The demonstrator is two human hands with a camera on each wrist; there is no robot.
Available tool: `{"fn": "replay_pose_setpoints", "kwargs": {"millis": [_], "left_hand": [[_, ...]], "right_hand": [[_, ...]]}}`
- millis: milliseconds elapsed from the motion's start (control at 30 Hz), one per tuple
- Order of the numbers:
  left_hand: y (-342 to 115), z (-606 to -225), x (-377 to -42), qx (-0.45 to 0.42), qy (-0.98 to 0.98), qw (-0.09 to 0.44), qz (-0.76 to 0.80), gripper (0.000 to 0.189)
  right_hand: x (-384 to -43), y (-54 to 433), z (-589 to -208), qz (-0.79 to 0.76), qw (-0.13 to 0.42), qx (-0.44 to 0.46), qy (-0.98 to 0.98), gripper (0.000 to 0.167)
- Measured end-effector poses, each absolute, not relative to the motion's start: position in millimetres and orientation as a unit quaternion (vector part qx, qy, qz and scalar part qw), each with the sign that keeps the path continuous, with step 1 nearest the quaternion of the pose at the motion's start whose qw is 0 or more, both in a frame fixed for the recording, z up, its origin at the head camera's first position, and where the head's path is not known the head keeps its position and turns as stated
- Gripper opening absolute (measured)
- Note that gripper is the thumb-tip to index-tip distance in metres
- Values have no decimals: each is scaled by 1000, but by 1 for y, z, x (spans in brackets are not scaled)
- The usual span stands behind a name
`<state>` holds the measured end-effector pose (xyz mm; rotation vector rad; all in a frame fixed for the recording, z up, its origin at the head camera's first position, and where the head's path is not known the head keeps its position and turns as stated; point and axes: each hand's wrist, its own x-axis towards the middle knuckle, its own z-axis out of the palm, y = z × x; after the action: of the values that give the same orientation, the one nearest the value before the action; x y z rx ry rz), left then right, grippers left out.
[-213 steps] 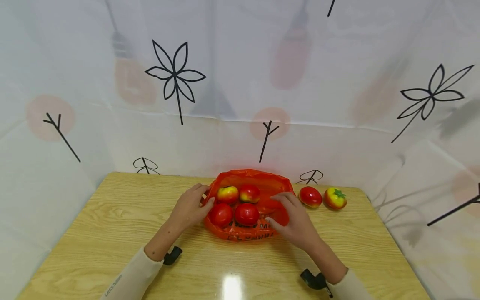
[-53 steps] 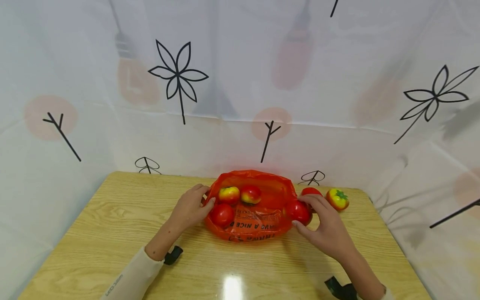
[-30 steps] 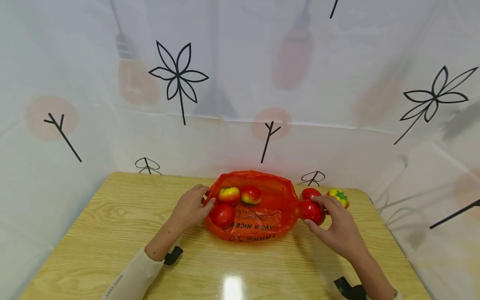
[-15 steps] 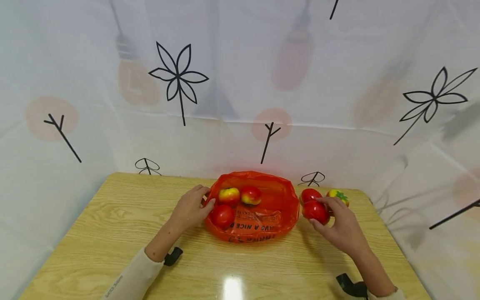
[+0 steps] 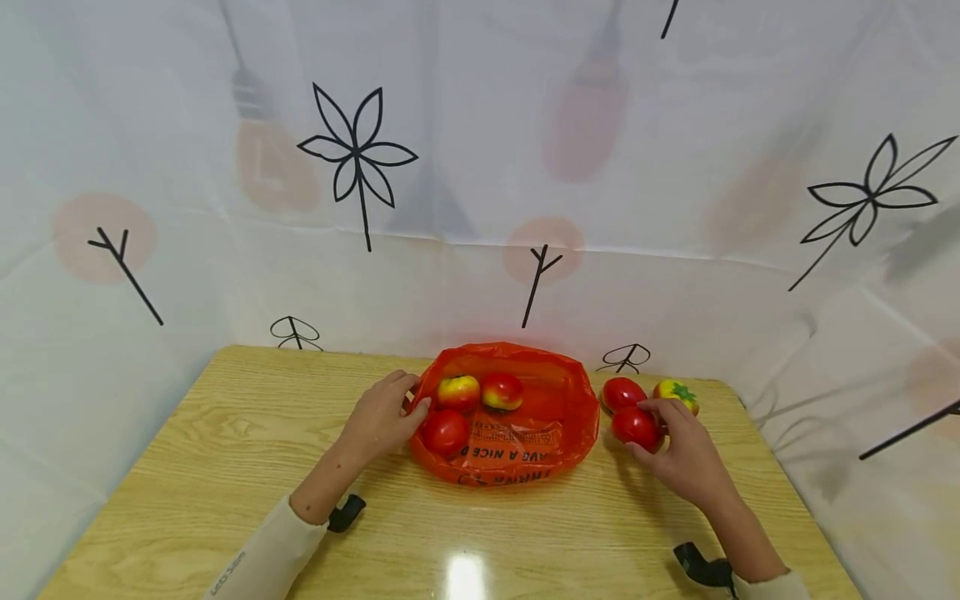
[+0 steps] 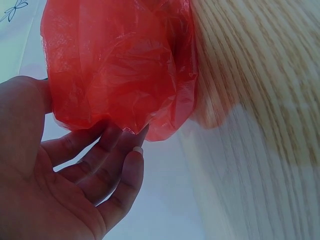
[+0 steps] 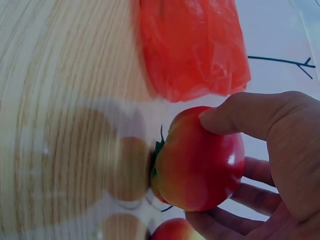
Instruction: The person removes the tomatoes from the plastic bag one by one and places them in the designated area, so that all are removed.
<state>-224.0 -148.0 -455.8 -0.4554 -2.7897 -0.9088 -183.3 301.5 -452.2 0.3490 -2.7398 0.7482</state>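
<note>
A red plastic bag (image 5: 517,475) with dark lettering stands open on the table, its rim spread wide. Inside it lie two red-and-yellow fruits, the left one (image 5: 458,392) more yellow, and a red tomato (image 5: 447,432). My left hand (image 5: 384,412) grips the bag's left rim between thumb and fingers, as the left wrist view shows. To the right of the bag, my right hand (image 5: 688,454) holds a red tomato (image 7: 200,162) between thumb and fingers, low over the table. In the right wrist view its green leaves point toward the tabletop.
Just behind the held tomato lies another red tomato (image 5: 622,393). A yellow-and-red one with a green leafy top (image 5: 677,396) sits to its right, partly hidden by my fingers. The wooden table (image 5: 247,433) meets a patterned white cloth (image 5: 465,283) at the back.
My right hand has lifted the front-right tomato out of the bag and carried it right and down beside the other two. My left hand keeps its grip on the rim.
</note>
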Motion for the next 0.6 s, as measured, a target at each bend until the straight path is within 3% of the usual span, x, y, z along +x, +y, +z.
{"fn": "replay_pose_setpoints", "kwargs": {"millis": [300, 600], "left_hand": [[-149, -457, -224, -156, -936, 88, -303, 25], [-149, -457, -225, -156, -936, 87, -304, 25]], "right_hand": [[-187, 303, -459, 269, 86, 105, -953, 64], [-188, 301, -462, 262, 70, 98, -958, 64]]}}
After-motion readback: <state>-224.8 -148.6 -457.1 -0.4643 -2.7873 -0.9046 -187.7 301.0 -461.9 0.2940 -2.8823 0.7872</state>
